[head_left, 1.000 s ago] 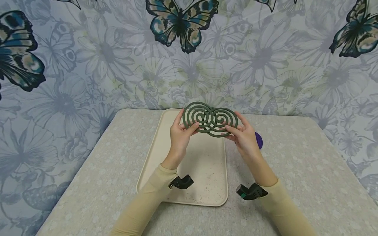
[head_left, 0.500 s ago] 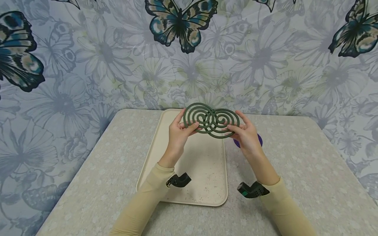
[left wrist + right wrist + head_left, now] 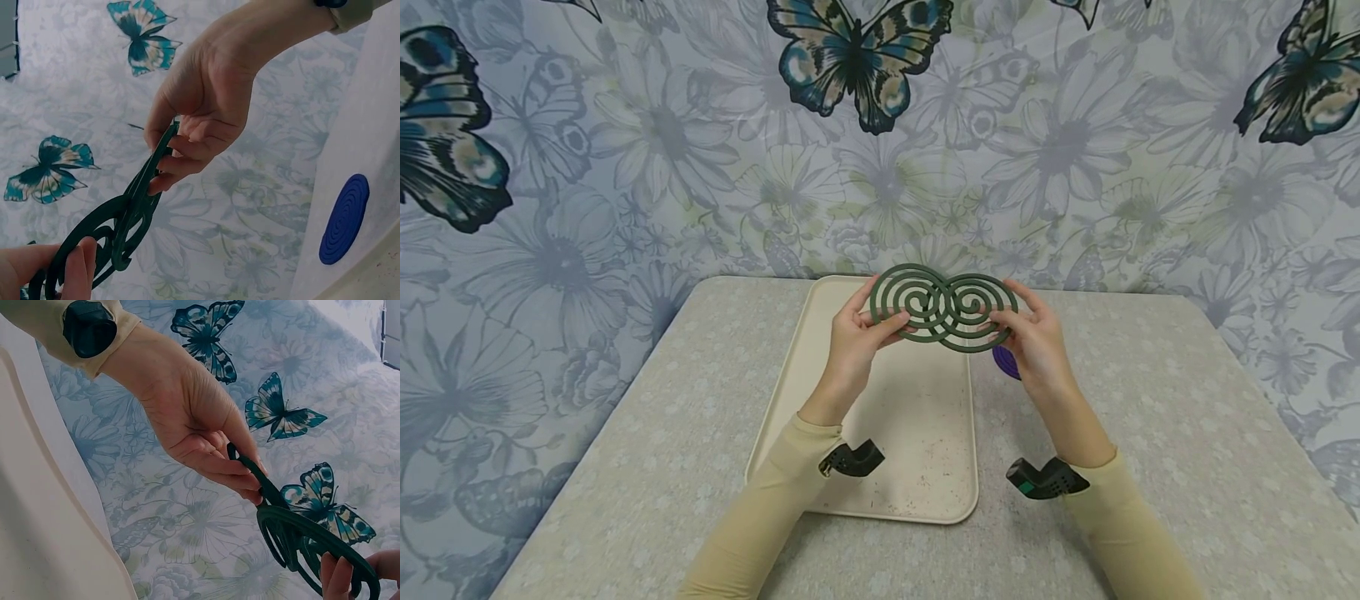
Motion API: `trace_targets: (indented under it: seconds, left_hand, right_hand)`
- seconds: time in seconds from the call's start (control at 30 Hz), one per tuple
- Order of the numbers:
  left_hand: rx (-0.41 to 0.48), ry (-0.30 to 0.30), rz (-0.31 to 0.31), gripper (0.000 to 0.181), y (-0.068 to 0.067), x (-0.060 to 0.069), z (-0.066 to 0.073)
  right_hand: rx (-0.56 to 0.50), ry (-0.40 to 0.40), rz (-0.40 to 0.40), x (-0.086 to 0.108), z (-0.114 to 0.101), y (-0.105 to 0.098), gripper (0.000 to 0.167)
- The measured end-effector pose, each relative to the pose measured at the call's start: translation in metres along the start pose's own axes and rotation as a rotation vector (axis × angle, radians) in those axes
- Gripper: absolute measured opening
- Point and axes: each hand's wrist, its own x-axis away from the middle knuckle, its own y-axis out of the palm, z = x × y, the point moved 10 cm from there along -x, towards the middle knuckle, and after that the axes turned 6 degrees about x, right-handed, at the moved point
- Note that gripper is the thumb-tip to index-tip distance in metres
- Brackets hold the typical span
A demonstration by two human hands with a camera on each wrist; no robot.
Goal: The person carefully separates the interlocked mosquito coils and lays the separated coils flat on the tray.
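Observation:
Two interlocked dark green spirals (image 3: 942, 302) are held up above the tray, overlapping at their middle. The left hand (image 3: 857, 346) pinches the outer left part between thumb and fingers, while the right hand (image 3: 1037, 342) pinches the right part the same way. In the left wrist view the green spirals (image 3: 128, 206) appear almost edge-on, reaching between both hands. From the right wrist the spirals (image 3: 312, 531) slant down and away from the near hand (image 3: 200, 425).
A cream tray (image 3: 917, 467) with small specks lies on the patterned table (image 3: 1165, 417). A purple coiled disc (image 3: 1006, 362) rests on the table right of the tray, partly behind the right hand. Behind stands a wall covering with butterflies and flowers.
The right hand has moved slightly right with its end of the spirals, which now span a bit wider. The left hand has barely moved. Different parts of the purple disc show past the right hand.

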Motion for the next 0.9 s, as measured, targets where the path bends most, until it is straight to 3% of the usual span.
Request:
trace_targets:
  seconds: [0.13,0.37,0.47,0.63,0.77,0.9]
  left_hand:
    - [-0.005,-0.018,-0.013,0.068,0.002,0.001,0.0]
    - [-0.031,-0.051,-0.145,0.068,0.012,0.004,0.003]
    - [-0.024,-0.081,-0.153,0.066,0.012,0.003,0.002]
    - [-0.028,-0.069,-0.035,0.062,-0.002,-0.001,0.0]
    - [-0.008,-0.008,0.093,0.058,-0.013,-0.002,0.0]
    - [0.018,0.056,0.163,0.058,-0.018,-0.001,0.0]
  right_hand:
    - [-0.02,-0.032,0.01,0.0,-0.006,-0.006,0.059]
    - [-0.011,-0.06,-0.042,-0.002,-0.02,-0.019,0.045]
    - [-0.014,-0.058,-0.061,-0.003,-0.021,-0.02,0.039]
    - [-0.014,-0.036,-0.024,-0.004,-0.016,-0.02,0.047]
    - [-0.015,-0.023,0.026,-0.003,-0.007,-0.015,0.058]
    - [0.032,-0.014,0.03,0.0,0.004,-0.004,0.07]
